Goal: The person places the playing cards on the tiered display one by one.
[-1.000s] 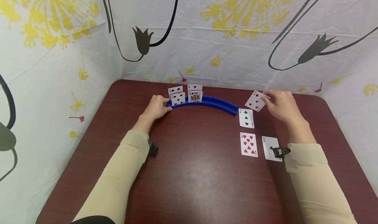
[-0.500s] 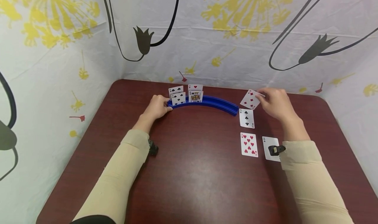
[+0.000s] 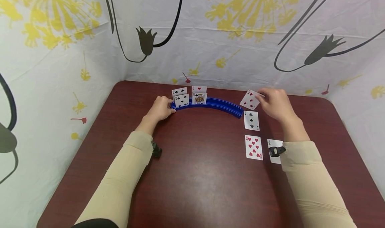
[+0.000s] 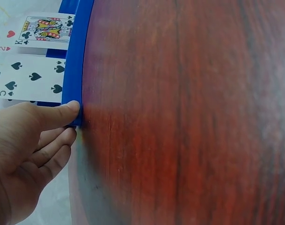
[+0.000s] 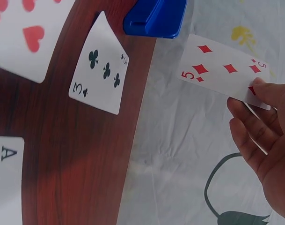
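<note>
In the head view, my left hand (image 3: 160,108) holds the left end of a curved blue card holder (image 3: 221,104), thumb on its front edge. Upright in the holder's left part are the five of spades (image 4: 34,77) with a clubs card (image 3: 179,90) behind it. Beside them stands the king of clubs (image 4: 48,30), the two of hearts (image 3: 199,88) behind it. My right hand (image 3: 276,103) pinches the five of diamonds (image 5: 222,70) by one corner, thumb on its face. That card is tilted, raised near the holder's right end.
On the brown table (image 3: 204,174) at right lie the three of clubs (image 3: 251,120), the eight of hearts (image 3: 254,147) and an ace (image 3: 275,143), partly covered by the wrist camera. A patterned white sheet (image 3: 186,54) hangs just behind the table's back edge.
My right hand has carried the five of diamonds leftward, closer to the holder's right end. My left hand has stayed on the holder.
</note>
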### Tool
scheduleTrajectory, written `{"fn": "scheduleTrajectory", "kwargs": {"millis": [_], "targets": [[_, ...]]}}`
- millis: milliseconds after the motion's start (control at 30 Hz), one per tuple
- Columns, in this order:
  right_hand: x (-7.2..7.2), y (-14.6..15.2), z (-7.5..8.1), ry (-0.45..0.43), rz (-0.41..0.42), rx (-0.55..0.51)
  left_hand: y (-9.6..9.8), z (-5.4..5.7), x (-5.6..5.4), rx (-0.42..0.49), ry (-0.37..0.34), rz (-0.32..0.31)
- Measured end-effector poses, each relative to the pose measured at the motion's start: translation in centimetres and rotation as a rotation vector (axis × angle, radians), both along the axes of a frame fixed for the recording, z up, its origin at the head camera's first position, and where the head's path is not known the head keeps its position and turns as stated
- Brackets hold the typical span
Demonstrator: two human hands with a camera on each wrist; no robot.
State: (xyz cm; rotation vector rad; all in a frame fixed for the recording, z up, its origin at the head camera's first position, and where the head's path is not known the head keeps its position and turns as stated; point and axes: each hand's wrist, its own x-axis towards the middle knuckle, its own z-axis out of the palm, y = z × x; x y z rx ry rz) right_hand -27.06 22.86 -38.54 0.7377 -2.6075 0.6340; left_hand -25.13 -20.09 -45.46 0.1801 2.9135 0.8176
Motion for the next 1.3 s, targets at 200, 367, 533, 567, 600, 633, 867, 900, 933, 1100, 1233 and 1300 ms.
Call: {"fn": "scheduleTrajectory", "kwargs": {"millis": [200,367,533,567,600,633,867,900,933,1100,1233,1300], "targets": [[-0.1,-0.8,0.0,0.0,0.022,-0.019,0.0,0.0,0.0,-0.011,-0.026,-0.003],[-0.2,-1.5,0.0,0.002,0.042,-0.027,0.0,0.1,0.0,-0.007,-0.04,0.004],[-0.4,-2.3,0.0,0.0,0.046,-0.022,0.1,0.1,0.1,0.0,-0.054,0.016],[-0.5,-2.5,0.0,-0.001,0.049,-0.024,0.1,0.1,0.1,0.0,-0.055,0.017],[-0.6,-2.7,-0.1,0.0,0.051,-0.021,0.2,0.1,0.1,-0.001,-0.055,0.018],[-0.7,-2.8,-0.1,0.001,0.054,-0.02,0.2,0.1,0.1,-0.003,-0.052,0.019],[-1.0,-3.7,-0.5,0.006,0.079,-0.008,0.3,0.0,0.1,-0.002,-0.041,0.013],[-1.1,-3.8,-0.5,0.005,0.08,-0.006,0.3,0.0,0.1,-0.003,-0.038,0.013],[-1.1,-3.9,-0.5,0.004,0.081,-0.006,0.3,0.0,0.2,-0.005,-0.035,0.013],[-1.1,-4.5,-0.4,0.004,0.082,-0.013,0.3,0.2,0.2,-0.01,-0.031,0.016],[-1.3,-5.0,-0.4,0.013,0.087,-0.018,0.3,0.1,0.2,-0.013,-0.031,0.025],[-1.3,-5.3,-0.3,0.014,0.086,-0.018,0.3,0.1,0.1,-0.014,-0.031,0.028]]}}
